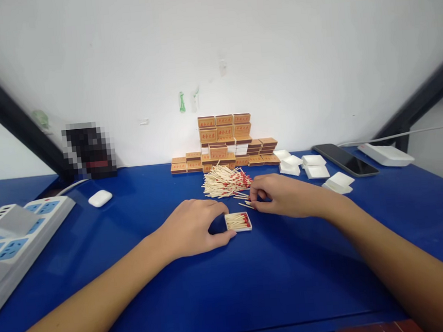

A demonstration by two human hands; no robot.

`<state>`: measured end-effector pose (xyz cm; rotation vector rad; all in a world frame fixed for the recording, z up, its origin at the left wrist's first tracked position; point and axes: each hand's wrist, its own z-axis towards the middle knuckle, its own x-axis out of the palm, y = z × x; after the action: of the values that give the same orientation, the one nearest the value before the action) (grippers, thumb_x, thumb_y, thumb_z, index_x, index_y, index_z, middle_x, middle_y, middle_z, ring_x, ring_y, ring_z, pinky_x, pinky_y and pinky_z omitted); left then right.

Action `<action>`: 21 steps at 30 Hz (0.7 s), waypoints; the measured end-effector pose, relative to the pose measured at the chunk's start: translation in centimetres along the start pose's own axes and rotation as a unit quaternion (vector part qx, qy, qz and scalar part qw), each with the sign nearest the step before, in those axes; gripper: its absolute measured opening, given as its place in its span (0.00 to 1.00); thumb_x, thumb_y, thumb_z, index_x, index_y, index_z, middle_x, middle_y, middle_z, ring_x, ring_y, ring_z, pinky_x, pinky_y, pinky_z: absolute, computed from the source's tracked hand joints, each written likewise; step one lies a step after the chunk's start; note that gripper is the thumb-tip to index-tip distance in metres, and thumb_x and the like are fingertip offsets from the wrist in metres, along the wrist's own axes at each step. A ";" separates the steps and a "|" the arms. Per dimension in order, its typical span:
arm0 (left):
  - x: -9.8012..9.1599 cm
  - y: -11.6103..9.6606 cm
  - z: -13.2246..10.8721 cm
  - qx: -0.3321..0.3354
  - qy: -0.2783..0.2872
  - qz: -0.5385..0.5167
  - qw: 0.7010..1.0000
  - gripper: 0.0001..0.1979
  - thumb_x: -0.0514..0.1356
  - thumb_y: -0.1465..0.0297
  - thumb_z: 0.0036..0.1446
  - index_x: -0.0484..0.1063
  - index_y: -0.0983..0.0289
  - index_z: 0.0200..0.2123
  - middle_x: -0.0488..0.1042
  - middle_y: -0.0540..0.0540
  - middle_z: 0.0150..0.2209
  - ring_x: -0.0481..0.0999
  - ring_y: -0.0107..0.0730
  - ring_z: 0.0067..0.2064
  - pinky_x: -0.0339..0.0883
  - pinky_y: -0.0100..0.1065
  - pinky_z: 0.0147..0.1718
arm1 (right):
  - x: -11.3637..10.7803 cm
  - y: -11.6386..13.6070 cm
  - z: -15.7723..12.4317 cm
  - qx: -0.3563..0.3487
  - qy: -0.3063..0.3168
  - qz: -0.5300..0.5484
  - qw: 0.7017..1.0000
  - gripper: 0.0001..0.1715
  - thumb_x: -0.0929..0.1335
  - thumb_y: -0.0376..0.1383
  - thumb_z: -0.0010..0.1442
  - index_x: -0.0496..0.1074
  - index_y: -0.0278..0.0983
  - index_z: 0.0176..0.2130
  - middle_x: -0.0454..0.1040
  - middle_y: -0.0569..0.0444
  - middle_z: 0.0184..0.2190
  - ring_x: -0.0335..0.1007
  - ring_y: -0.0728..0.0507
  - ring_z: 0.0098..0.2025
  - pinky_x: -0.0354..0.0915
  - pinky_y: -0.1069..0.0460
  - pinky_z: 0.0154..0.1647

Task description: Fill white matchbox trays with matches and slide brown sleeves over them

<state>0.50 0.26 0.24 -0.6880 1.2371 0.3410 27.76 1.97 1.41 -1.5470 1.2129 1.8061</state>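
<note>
A white matchbox tray (239, 228) lies on the blue tabletop, filled with red-headed matches (236, 220) whose heads point right. My left hand (196, 226) grips its left end between thumb and fingers. Beyond the tray is a large loose heap of matches (225, 181). Several single matches (245, 204) lie scattered at the heap's near right edge. There my right hand (276, 195) is closed in a pinch, its fingertips on a match at the tabletop; how many it grips is hidden.
Stacked matchboxes (225, 132) stand against the wall behind the heap. White empty trays (315, 172) lie to the right, near a phone (345, 159) and a white box (386, 154). On the left are a power strip (53, 237) and a white earbud case (100, 198).
</note>
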 end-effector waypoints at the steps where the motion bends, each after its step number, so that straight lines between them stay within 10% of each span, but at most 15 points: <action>1: 0.0 0.0 0.0 -0.001 0.000 0.000 1.000 0.16 0.64 0.57 0.63 0.79 0.61 0.46 0.79 0.51 0.33 0.77 0.33 0.31 0.62 0.34 0.31 | 0.0 0.1 0.0 0.001 0.003 0.000 1.000 0.04 0.68 0.34 0.62 0.72 0.39 0.33 0.74 0.53 0.33 0.65 0.45 0.34 0.57 0.49 0.35; 21: 0.1 0.0 0.0 -0.002 0.006 0.002 1.000 0.16 0.64 0.56 0.63 0.79 0.61 0.45 0.78 0.50 0.32 0.75 0.33 0.31 0.61 0.35 0.30 | 0.9 1.4 0.4 0.001 -0.005 0.017 1.000 0.05 0.67 0.36 0.65 0.70 0.39 0.35 0.74 0.52 0.35 0.65 0.44 0.35 0.57 0.50 0.35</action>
<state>0.55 0.26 0.18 -0.6916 1.2489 0.3422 26.19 1.43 1.04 -1.5242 1.2434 1.8298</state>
